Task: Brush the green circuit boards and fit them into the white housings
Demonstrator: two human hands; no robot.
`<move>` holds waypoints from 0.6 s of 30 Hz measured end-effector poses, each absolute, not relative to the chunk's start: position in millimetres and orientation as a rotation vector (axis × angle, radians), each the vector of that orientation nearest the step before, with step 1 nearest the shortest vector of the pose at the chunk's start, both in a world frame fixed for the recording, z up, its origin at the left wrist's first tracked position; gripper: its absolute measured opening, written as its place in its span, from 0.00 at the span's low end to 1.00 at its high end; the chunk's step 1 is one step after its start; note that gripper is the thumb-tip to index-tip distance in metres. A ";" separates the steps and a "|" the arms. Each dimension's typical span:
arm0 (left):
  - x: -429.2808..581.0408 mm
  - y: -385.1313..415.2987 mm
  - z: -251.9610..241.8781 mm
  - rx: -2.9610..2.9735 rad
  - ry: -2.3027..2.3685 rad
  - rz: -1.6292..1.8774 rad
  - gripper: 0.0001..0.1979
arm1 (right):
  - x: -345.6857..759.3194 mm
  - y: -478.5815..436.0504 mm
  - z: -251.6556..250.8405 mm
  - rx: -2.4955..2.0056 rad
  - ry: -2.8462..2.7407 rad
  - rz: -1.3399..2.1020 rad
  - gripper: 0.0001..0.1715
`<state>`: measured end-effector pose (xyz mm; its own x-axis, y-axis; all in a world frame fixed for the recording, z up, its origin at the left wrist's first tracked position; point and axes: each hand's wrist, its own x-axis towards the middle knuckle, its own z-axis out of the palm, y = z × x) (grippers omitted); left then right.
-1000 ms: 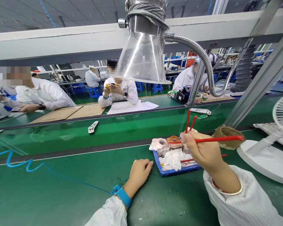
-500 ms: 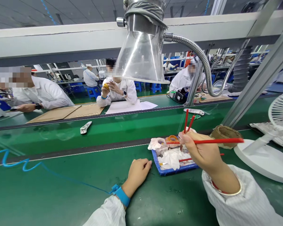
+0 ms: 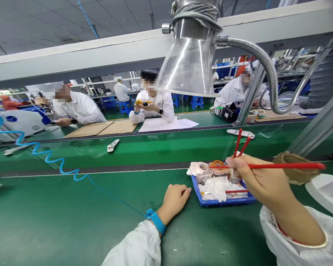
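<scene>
We pinch a long, thin red stick (image 3: 288, 166) in our right fingers (image 3: 242, 171), jutting both sides — our left fingers' (image 3: 187, 193) hold unclear.

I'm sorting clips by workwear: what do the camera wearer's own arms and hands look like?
Loose white sleeves on both arms. The left hand is bare, with a blue wristband and a thin blue cord running from it. The right hand, also bare, has a pale bangle and red band at the wrist.
</scene>
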<state>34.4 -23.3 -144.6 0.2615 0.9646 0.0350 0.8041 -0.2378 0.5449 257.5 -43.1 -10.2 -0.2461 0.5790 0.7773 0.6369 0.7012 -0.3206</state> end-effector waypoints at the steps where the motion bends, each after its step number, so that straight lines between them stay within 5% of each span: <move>1: 34.2 -23.0 -144.7 2.119 1.603 0.513 0.19 | 258.0 -43.3 -9.8 -0.953 -1.939 -0.077 0.18; 18: 33.8 -21.6 -145.3 2.070 1.543 0.584 0.19 | 261.2 -48.4 -3.7 -1.007 -1.988 0.006 0.19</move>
